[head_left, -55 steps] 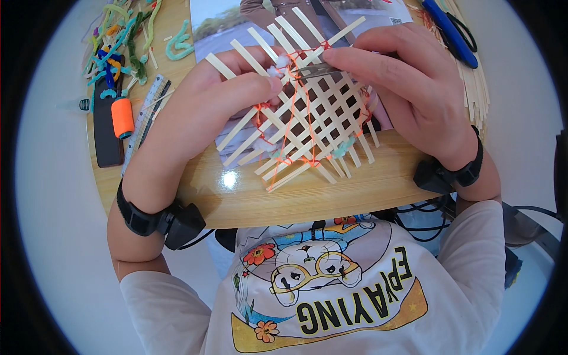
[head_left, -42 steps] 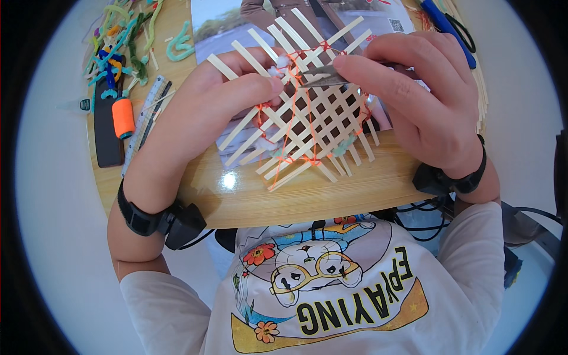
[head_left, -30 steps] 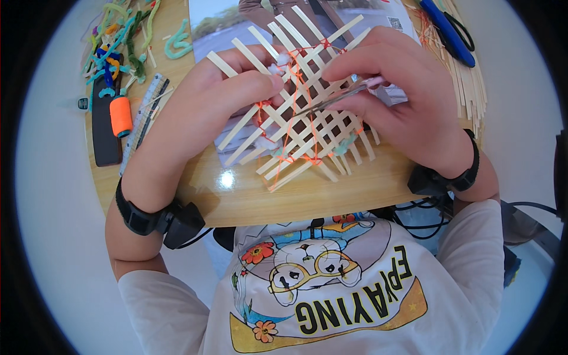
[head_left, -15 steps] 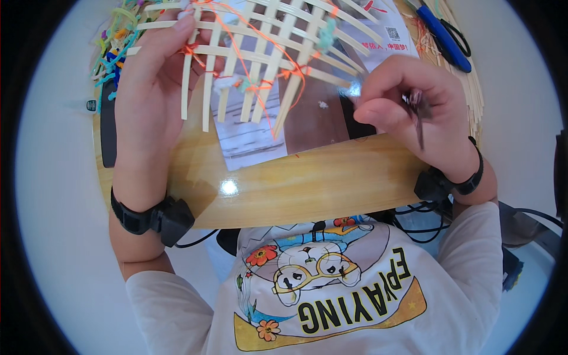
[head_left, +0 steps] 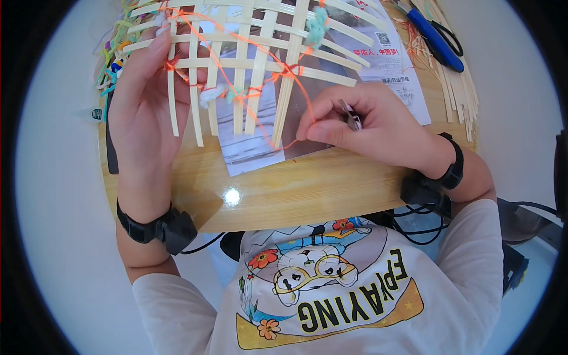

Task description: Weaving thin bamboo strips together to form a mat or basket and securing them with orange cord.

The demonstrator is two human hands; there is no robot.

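Note:
At the upper left, my left hand grips the edge of an open lattice woven from pale bamboo strips, thumb on top and some fingers hidden behind it. Orange thread crosses the lattice and is knotted where strips meet. Tufts of mint-green fluffy yarn are caught in it as well. My right hand pinches a loop of the orange thread between thumb and forefinger, just right of the lowest strip ends. A small dark metal tool is tucked in that hand; its kind is mostly hidden.
Under the lattice a printed sheet lies on the wooden table. Blue-handled pliers and loose bamboo strips lie at the far right. Coloured yarn scraps are heaped at the far left. Black cables hang below the table edge.
My right hand has moved left and down, closer to the lattice, with the orange thread now visible at its fingertips. The lattice and my left hand have shifted slightly left and down.

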